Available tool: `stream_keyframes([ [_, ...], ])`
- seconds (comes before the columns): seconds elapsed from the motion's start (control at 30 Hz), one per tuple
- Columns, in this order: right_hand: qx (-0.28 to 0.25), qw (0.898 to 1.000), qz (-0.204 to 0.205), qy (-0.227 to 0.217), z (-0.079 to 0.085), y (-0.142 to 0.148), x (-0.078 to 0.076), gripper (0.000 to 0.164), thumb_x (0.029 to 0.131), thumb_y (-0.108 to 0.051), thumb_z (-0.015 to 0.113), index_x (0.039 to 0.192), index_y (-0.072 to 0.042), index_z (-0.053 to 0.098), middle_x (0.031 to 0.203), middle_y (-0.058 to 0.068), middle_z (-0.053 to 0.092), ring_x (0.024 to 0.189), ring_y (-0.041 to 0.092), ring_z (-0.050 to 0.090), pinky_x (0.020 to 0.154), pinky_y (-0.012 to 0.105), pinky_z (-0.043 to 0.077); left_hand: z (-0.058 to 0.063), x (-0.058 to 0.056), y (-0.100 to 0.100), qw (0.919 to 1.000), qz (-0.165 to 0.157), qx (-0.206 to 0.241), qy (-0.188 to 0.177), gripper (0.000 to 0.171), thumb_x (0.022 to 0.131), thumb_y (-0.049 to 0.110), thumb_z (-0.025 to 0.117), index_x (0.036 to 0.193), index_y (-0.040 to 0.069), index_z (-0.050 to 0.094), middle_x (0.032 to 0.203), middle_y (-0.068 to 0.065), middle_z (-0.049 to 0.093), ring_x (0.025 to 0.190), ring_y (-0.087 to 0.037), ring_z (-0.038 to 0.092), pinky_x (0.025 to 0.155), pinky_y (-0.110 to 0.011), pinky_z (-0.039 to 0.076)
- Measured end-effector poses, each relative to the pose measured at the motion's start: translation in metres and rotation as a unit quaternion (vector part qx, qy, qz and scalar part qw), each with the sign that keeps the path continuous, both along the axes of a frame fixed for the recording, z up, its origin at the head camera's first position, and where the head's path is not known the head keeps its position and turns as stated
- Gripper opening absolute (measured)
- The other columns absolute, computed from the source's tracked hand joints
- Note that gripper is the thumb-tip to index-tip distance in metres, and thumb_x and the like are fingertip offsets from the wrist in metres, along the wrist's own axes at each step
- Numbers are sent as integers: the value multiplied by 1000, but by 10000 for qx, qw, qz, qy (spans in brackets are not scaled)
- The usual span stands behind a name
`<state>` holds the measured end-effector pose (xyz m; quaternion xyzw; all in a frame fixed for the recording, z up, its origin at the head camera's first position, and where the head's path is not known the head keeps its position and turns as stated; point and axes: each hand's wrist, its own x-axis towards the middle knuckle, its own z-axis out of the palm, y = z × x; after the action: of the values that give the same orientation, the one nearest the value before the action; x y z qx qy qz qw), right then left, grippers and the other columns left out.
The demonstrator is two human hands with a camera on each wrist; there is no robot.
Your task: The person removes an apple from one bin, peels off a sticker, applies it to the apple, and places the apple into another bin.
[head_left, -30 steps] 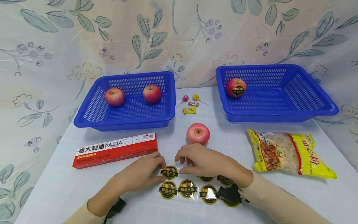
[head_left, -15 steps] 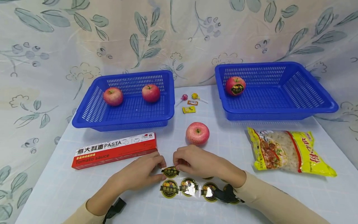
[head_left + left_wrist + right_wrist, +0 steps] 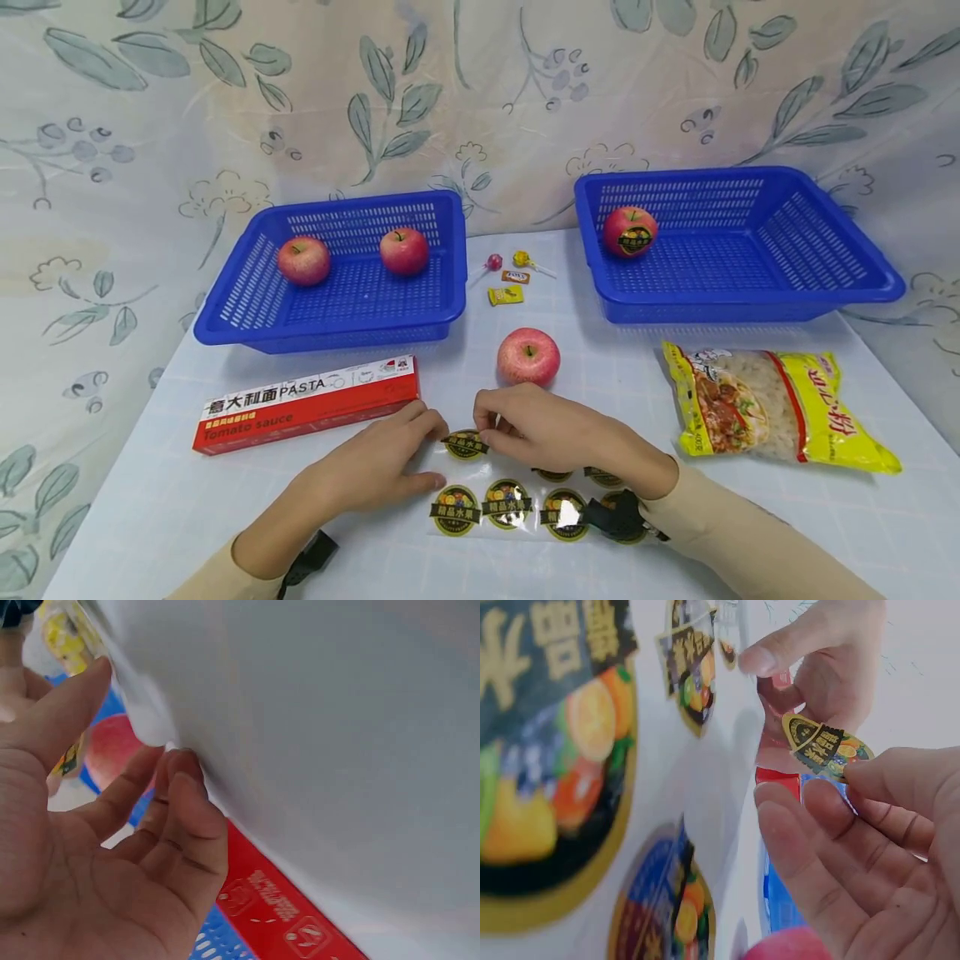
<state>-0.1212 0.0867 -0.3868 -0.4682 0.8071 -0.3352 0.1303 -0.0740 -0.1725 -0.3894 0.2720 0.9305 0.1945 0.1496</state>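
My right hand (image 3: pixel 570 433) pinches the edge of a round black-and-gold fruit sticker (image 3: pixel 829 750) between thumb and fingers; the sticker is lifted from its clear sheet (image 3: pixel 491 468). Several more stickers, such as one sticker (image 3: pixel 455 510), remain on the sheet, some hidden under the right wrist. My left hand (image 3: pixel 375 467) lies at the sheet's left side, thumb and fingers apart and lightly bent, fingertips close to the lifted sticker. In the left wrist view that hand (image 3: pixel 127 847) has nothing between its thumb and fingers. A bare red apple (image 3: pixel 528 356) stands just beyond the right hand.
The left blue basket (image 3: pixel 352 340) holds two apples; the right blue basket (image 3: pixel 750 308) holds one stickered apple (image 3: pixel 630 232). Between them lie lollipops (image 3: pixel 521 259) and small wrapped candies (image 3: pixel 506 295). A pasta box (image 3: pixel 307 404) is left, a noodle bag (image 3: pixel 780 407) right.
The right hand first reaches to the top-left sticker, then pinches it; the sticker has come off the sheet and moved slightly up and right. The left hand barely moves.
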Motion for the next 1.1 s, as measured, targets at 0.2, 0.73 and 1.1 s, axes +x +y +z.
stream_keyframes([
  [0.2,-15,9999,-84,-142,4,15,-1,12,97,-9,63,93,-19,58,80,-13,57,69,2,53,64,20,49,9,-6,10,9967,-145,784,125,20,95,29,75,111,23,66,96,15,60,84,-5,56,74,-23,51],
  [0.73,-378,9942,-987,-188,7,48,-1,22,97,-19,73,112,-16,57,89,-13,67,79,1,65,72,24,58,9,-23,44,9755,-53,2043,818,6,96,14,71,98,20,72,90,15,67,80,-1,59,72,-30,57],
  [1.1,-774,9846,-1032,1180,2,63,-10,11,95,-10,74,94,-19,68,96,-11,59,79,5,57,65,25,53,3,-35,58,9757,-102,1955,989,6,98,18,69,101,17,74,93,10,72,86,-7,64,78,-31,56],
])
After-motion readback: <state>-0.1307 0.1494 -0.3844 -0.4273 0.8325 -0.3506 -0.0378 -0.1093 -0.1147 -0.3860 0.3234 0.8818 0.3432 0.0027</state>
